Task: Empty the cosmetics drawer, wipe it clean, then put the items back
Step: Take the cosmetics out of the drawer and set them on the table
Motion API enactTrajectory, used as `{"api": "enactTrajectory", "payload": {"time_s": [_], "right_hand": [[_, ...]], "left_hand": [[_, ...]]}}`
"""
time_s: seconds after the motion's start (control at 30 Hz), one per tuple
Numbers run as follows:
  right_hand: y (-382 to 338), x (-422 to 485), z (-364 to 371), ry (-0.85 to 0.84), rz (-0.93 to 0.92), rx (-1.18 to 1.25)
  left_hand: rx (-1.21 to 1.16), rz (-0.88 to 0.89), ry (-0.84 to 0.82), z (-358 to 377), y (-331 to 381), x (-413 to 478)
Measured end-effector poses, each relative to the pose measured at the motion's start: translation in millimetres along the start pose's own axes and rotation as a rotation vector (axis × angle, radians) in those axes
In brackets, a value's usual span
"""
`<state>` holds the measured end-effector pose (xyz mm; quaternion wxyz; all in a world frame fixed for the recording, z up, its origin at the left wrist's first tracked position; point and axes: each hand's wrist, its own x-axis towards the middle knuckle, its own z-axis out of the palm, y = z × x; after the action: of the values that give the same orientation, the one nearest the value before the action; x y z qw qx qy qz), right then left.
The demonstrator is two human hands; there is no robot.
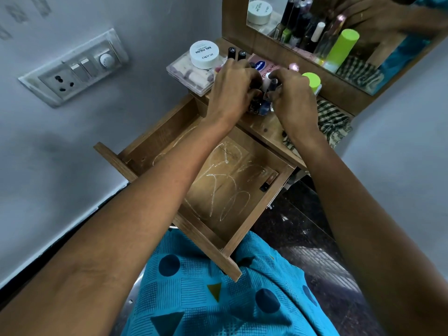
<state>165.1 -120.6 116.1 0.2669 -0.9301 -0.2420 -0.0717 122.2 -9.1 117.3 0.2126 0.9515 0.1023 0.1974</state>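
Drawer (230,190): pulled open beneath both forearms, pale scribbles on its floor, one small tube (269,181) in its right corner.
Nail polish bottles (263,93): clustered upright on the bench (264,127) beyond the drawer, between the hands.
Left hand (230,86), right hand (293,100): arms outstretched, fingers curled round the cluster from either side.

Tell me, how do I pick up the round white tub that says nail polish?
Come down from above and wrap fingers round the side wall of the white tub. It is squat and round, sits flat on the clear box, and nothing covers it. Keep clear of the black caps standing beside it.
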Motion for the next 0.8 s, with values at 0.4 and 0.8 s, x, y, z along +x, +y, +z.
{"api": "enactTrajectory", "payload": {"time_s": [0.4,0.8], "right_hand": [[3,-4,0,0.043,-0.026,0.038],[4,-49,-7,0.077,-0.053,0.106]], "left_hand": [[-0.013,-0.002,-0.024,5,-2,-2],[-0.158,-0.109,0.020,1,-10,-61]]}}
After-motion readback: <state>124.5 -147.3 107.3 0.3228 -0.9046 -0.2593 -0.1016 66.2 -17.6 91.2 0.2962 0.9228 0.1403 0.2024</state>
